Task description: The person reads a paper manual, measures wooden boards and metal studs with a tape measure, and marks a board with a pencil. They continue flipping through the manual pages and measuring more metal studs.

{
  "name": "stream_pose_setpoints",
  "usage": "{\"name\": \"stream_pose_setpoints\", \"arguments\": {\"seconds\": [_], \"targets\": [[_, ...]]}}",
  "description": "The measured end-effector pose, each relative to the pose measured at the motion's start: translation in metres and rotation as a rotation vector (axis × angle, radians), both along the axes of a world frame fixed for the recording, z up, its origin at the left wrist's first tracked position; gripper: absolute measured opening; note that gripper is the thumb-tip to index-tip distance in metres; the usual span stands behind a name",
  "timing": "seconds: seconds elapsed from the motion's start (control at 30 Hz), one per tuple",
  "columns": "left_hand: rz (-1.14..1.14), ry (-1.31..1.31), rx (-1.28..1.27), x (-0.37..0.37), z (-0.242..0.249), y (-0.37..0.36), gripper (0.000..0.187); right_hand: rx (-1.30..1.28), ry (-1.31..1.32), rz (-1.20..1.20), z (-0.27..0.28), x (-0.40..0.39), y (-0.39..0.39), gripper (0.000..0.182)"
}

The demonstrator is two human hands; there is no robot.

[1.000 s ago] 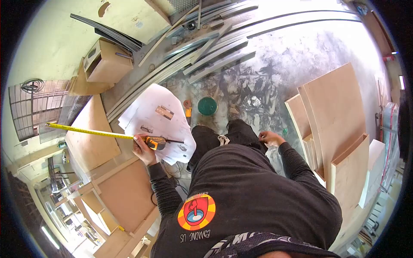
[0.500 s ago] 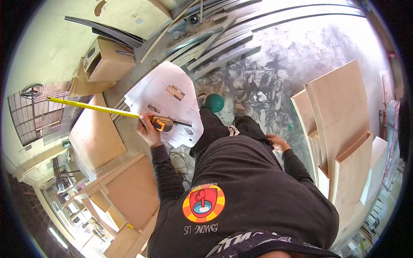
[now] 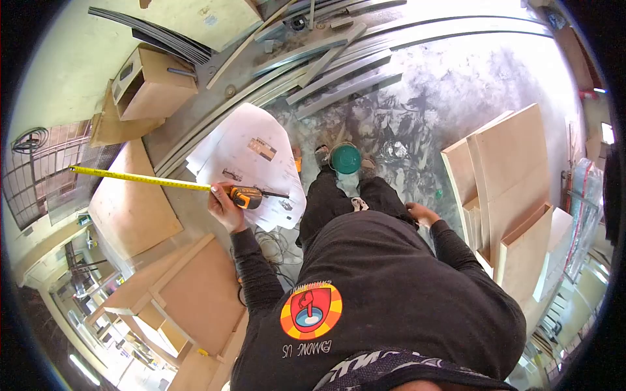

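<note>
A black and orange tape measure (image 3: 246,197) is gripped in my left hand (image 3: 225,207). Its yellow blade (image 3: 140,179) runs out straight to the left, with the thumb at the blade near the case. Just beyond lies a large white sheet (image 3: 274,173) with printed pictures of tools, which the tape case overlaps in this view. My right hand (image 3: 425,215) is low beside my right thigh, fingers curled in by the dark trousers (image 3: 378,195); what it holds, if anything, is hidden. A round green tub (image 3: 344,158) is on the floor by my feet.
Wooden panels and an open box section (image 3: 515,176) stand on the right. Long metal and wooden strips (image 3: 345,81) lie across the floor ahead. At left are a cardboard box (image 3: 160,81), a leaning board (image 3: 134,202) and a wooden cabinet frame (image 3: 199,290). Coiled cable (image 3: 274,251) lies beside my left leg.
The green tub now appears farther right, between my feet, and the view has shifted slightly. My left hand still holds the tape measure with its blade out; my right hand stays by my thigh.
</note>
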State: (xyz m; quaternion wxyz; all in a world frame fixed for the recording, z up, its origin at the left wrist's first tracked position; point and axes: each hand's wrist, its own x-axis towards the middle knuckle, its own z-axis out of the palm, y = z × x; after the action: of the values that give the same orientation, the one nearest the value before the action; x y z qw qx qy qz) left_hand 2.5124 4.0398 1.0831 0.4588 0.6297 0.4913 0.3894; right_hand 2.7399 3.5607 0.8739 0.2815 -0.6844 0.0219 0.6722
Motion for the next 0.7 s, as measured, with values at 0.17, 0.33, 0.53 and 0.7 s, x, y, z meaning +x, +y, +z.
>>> {"name": "stream_pose_setpoints", "arguments": {"seconds": [0.17, 0.33, 0.53, 0.7], "targets": [[0.067, -0.091, -0.073, -0.008, -0.006, 0.058, 0.048, 0.040, -0.348, 0.578, -0.035, 0.005, 0.050, 0.033], [0.105, -0.096, -0.077, 0.014, -0.017, 0.066, 0.050, 0.107, -0.326, 0.540, -0.035, 0.044, 0.050, 0.031], [0.143, 0.003, -0.052, 0.085, -0.009, 0.036, 0.050, -0.018, -0.273, 0.523, -0.017, 0.126, 0.031, 0.029], [0.210, 0.017, 0.027, 0.155, -0.007, -0.009, 0.049, 0.135, -0.206, 0.522, -0.011, 0.220, -0.010, 0.027]]}}
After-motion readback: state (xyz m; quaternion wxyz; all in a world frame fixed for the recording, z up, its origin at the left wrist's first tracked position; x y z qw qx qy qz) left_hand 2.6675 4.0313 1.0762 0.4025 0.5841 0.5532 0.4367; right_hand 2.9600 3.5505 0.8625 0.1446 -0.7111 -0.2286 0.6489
